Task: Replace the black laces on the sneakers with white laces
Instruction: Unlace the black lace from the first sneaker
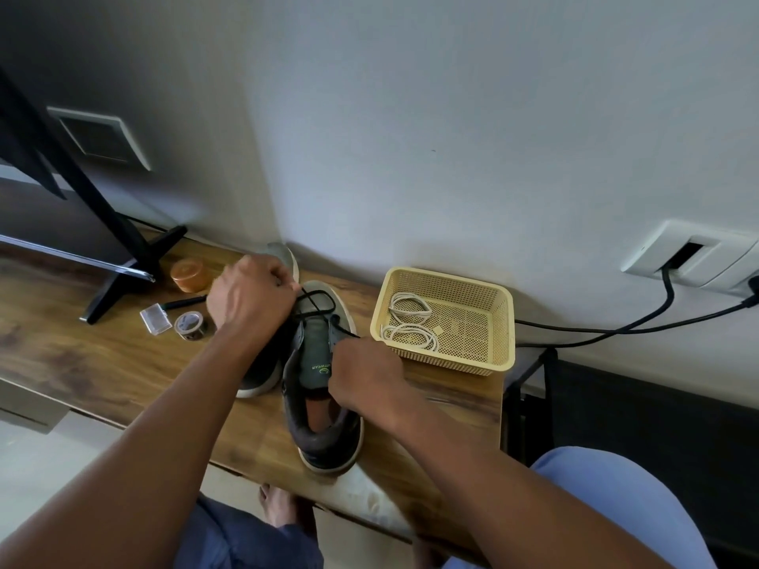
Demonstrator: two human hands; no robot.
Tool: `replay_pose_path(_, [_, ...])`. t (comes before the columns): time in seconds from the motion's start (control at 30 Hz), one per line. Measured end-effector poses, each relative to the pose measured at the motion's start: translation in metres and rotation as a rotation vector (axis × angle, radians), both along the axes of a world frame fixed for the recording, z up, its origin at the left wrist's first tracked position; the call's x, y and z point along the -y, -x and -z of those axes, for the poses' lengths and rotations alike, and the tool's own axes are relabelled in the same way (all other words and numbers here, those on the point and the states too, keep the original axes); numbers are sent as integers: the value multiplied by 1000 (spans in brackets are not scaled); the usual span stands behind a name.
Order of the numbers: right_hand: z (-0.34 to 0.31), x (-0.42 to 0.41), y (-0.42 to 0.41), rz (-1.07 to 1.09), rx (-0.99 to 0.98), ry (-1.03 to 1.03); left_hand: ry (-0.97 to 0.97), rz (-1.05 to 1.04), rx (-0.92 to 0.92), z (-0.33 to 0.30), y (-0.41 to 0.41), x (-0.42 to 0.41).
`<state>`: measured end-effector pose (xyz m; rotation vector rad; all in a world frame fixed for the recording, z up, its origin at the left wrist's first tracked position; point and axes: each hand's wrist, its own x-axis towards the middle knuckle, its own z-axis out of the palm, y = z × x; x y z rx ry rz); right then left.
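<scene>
Your left hand is curled around the black lace, pulled up from the nearer sneaker on the wooden table. Your right hand grips that sneaker's side by the tongue. The second sneaker lies just behind your left arm. Two white laces sit coiled in the yellow basket, right of the shoes. A tape roll and orange jar lie left.
</scene>
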<state>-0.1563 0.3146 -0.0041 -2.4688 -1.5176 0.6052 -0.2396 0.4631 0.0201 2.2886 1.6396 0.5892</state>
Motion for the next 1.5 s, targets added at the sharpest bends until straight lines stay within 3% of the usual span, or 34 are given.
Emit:
replay_pose_path(0.13, [3, 0, -1, 4, 13, 8, -88, -152, 33, -3, 1, 1])
replay_pose_path(0.33, [4, -1, -1, 14, -26, 5, 15, 290, -56, -10, -2, 8])
replay_pose_path(0.47, [5, -2, -1, 10, -25, 4, 166, 469, -253, -5, -9, 16])
replay_pose_path(0.6, [6, -2, -1, 31, -42, 6, 125, 418, -340, 3, -8, 14])
replay_pose_path(0.87, [5, -2, -1, 34, -48, 8, 26, 333, -326, 14, -8, 13])
replay_pose_path(1.03, [5, 1, 0, 33, -41, 13, 4, 261, -230, 11, -8, 9])
replay_pose_path(1.27, [3, -1, 1, 12, -24, 9, -108, -72, -41, 1, 1, -1])
replay_pose_path(1.5, [2, 0, 4, -5, -15, 1, -112, -136, 13, 1, 0, -2])
